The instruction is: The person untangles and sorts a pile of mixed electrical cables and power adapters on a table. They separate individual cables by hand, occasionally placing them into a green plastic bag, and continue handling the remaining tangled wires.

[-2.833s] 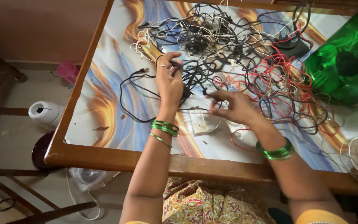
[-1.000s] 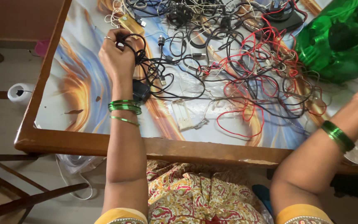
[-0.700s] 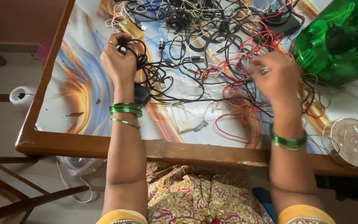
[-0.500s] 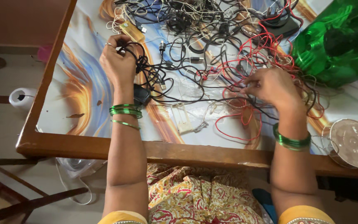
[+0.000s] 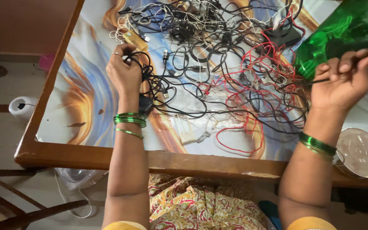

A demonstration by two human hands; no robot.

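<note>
- The left hand (image 5: pixel 125 73), left of centre in the frame, is clenching a bunch of black cable (image 5: pixel 150 79).
- The right hand (image 5: pixel 341 81), at the right edge, is pinching what looks like one black strand, pulling it taut from the tangle of wires (image 5: pixel 235 64).
- A green plastic bottle (image 5: pixel 341 30) is lying at the upper right on the table (image 5: pixel 86 98).

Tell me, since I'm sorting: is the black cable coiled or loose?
Coiled: left hand grips black cable in loops; right hand pulls its end.

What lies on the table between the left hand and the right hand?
In the head view, a tangle of black, white and red cables covers the table between the left hand and the right hand.
</note>
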